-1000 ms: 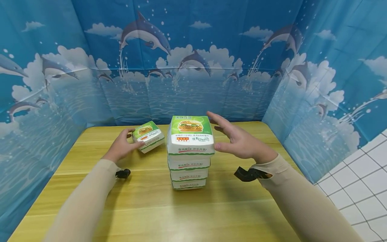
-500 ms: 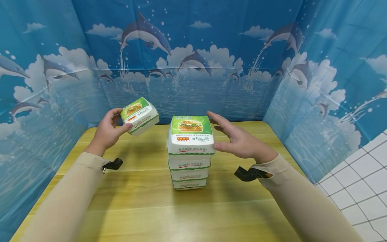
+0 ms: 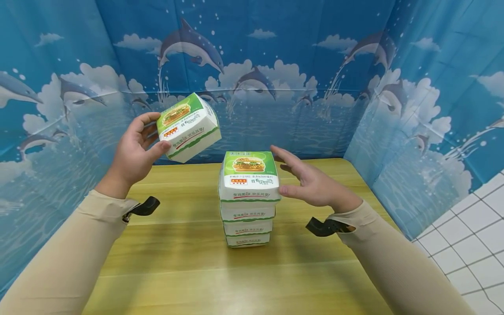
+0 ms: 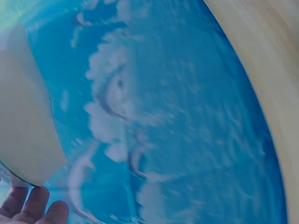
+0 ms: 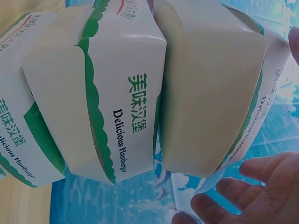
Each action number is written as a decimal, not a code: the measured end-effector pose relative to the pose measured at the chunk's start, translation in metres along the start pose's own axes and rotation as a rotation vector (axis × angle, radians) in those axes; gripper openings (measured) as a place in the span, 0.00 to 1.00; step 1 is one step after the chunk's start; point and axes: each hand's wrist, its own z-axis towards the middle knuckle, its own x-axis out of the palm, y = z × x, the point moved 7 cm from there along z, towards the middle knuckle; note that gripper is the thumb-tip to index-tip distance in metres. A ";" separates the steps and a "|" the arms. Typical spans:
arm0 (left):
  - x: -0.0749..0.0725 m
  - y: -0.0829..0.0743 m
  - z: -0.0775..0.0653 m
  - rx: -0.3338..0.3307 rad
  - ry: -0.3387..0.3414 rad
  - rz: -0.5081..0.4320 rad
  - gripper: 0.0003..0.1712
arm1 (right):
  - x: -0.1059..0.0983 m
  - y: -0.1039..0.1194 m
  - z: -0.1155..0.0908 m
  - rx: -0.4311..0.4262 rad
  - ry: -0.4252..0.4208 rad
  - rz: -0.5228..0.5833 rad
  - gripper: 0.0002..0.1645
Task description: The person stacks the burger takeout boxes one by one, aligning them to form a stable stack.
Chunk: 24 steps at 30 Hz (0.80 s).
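My left hand (image 3: 135,153) pinches a green-and-white hamburger box (image 3: 189,127) by its left side, thumb in front and fingers behind. The box is tilted and raised well above the table, its pale underside (image 4: 25,112) showing in the left wrist view. Several matching boxes form a stack (image 3: 248,214) at the table's middle, with a burger picture on the uppermost lid. Beside the stack's top right, my right hand (image 3: 315,181) is held with fingers extended and thumb apart, its tips right at the top box's edge. In the right wrist view those fingers lie near the upper box (image 5: 210,88).
The stack stands on a yellow wood-grain table (image 3: 189,262). Behind it and along both sides hangs a blue dolphin-print curtain (image 3: 252,118). White tiles (image 3: 464,236) show at the right. Each wrist carries a black camera mount (image 3: 328,227).
My left hand has lifted the hamburger box off the table at the left of the stack, raising it and bringing it closer. The right hand and the stack have stayed in place.
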 end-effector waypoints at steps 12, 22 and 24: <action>0.027 -0.072 -0.002 0.148 0.089 0.007 0.43 | 0.000 0.001 -0.002 -0.001 0.002 0.009 0.54; 0.048 -0.094 0.000 0.212 0.173 0.042 0.53 | 0.000 0.002 -0.001 -0.019 0.002 0.022 0.53; 0.051 -0.096 0.000 0.217 0.189 0.060 0.55 | 0.001 0.004 -0.001 -0.029 0.001 0.026 0.52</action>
